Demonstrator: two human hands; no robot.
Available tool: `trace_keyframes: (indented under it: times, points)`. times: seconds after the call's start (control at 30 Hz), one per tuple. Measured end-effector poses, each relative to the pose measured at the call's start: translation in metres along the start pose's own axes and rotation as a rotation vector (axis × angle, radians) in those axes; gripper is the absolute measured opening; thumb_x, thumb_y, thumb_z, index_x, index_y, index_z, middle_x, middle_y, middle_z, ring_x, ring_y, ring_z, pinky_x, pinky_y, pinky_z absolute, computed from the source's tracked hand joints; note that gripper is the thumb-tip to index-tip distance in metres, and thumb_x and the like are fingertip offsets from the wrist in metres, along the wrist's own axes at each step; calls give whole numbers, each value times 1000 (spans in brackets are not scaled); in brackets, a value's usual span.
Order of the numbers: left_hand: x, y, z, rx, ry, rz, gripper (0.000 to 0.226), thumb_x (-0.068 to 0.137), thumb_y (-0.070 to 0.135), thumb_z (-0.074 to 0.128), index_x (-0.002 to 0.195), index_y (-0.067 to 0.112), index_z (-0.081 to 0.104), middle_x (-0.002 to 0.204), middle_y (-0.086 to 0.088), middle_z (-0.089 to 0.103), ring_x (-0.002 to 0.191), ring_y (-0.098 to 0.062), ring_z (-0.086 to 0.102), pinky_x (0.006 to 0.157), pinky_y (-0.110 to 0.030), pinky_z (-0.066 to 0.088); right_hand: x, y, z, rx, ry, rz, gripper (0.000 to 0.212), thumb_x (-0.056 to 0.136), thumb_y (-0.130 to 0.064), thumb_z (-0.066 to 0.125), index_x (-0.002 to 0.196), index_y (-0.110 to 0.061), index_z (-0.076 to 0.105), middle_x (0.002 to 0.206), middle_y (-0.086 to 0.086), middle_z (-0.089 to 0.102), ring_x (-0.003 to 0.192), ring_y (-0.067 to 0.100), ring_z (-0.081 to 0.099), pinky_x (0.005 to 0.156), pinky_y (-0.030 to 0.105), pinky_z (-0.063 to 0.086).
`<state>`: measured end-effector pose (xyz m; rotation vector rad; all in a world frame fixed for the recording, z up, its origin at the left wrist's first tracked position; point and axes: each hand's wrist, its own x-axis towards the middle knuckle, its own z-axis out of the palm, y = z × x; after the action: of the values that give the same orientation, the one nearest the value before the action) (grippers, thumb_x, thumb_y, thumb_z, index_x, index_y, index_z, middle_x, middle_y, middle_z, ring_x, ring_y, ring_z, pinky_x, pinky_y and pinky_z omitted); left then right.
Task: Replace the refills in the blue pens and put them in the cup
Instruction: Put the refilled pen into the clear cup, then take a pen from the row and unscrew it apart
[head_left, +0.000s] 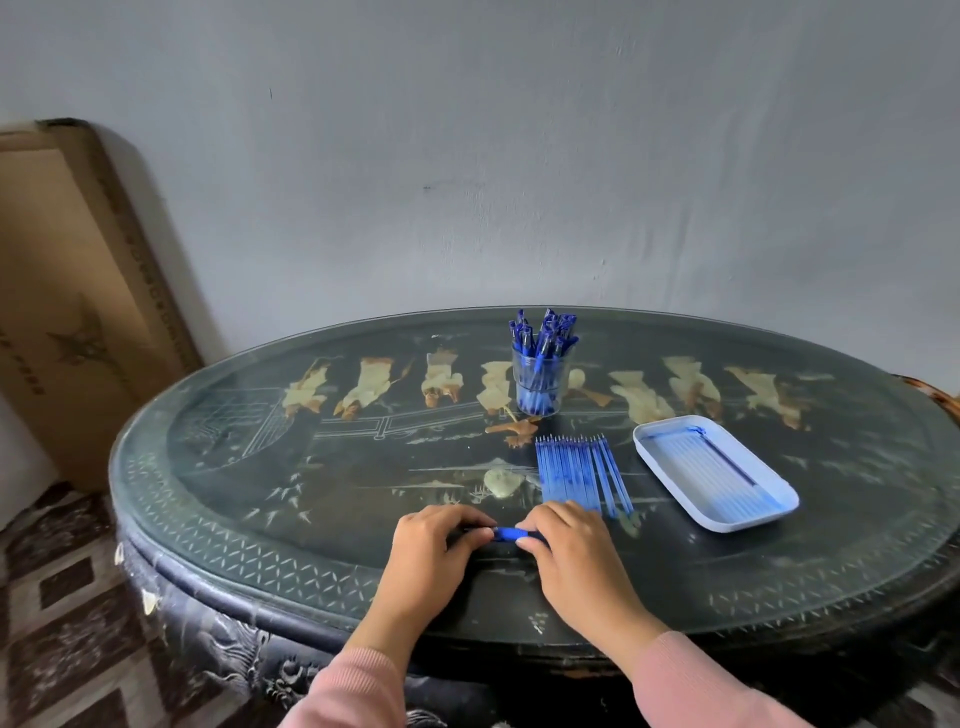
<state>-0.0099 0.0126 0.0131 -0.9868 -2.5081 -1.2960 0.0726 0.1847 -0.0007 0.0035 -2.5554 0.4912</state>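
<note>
A blue pen (508, 534) lies crosswise near the table's (218, 519) front edge, gripped at both ends: the left hand (434, 540) curls round one end, the right hand (566, 540) pinches the other. Just beyond lie blue refills (579, 475), a tray (670, 470) beside them, and farther back the cup (540, 382) full of pens.

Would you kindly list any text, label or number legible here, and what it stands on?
No text is legible.
On the cardboard box: rows of dark print along its edge, too blurred to read.
On the held pen, cup, refills, tray: no lettering shows.
</note>
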Motion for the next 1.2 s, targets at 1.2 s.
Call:
trace_keyframes:
  times: [1.2]
  points:
    - [-2, 14, -3, 63, 16, -235, 24, 101, 26, 48, 88, 16, 65, 80, 12, 56, 80, -1, 51, 81, -24, 16, -3, -11, -1, -270, 102, -217, 10, 93, -24, 59, 102, -25, 63, 85, -12, 56, 74, 11, 53, 67, 25, 45]
